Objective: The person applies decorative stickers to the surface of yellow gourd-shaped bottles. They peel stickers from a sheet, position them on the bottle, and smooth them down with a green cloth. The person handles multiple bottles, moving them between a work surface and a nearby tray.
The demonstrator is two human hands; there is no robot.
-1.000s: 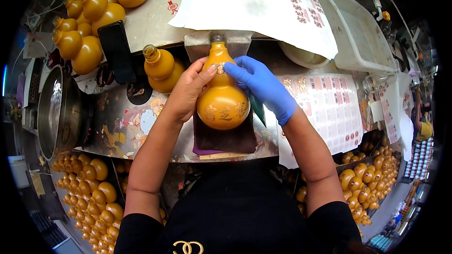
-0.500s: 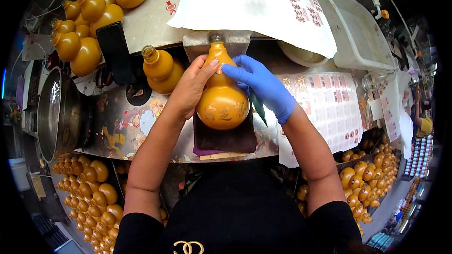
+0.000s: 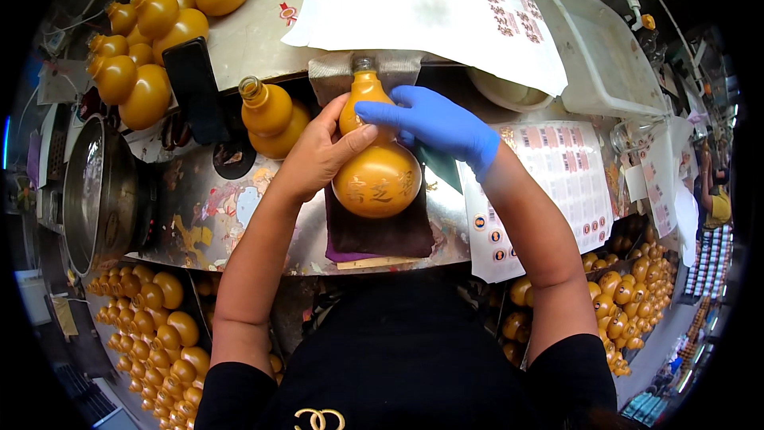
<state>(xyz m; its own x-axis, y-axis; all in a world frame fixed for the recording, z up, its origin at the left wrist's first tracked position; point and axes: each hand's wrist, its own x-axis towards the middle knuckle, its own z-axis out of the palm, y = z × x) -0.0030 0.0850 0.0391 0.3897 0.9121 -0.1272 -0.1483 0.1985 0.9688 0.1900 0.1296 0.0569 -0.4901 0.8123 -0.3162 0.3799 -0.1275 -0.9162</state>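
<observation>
A glossy yellow-orange gourd-shaped bottle lies tilted on a dark folded cloth, its clear glass mouth pointing away from me over a grey pad. Dark characters mark its larger bulb. My bare left hand grips the bottle's left side at the waist, thumb across the front. My right hand, in a blue glove, rests its thumb on the upper bulb; its other fingers are partly hidden behind. Below that palm a flat, pointed green piece sticks out, held in the hand.
Another gourd bottle stands left, near a black phone and a metal basin. More gourd bottles crowd the far left. Sticker sheets lie right, a white printed sheet ahead, a plastic tub far right.
My gloved thumb has shifted left across the upper bulb. The left thumb has dropped toward the waist. The green piece has turned outward with the right hand; the bottle has rolled slightly.
</observation>
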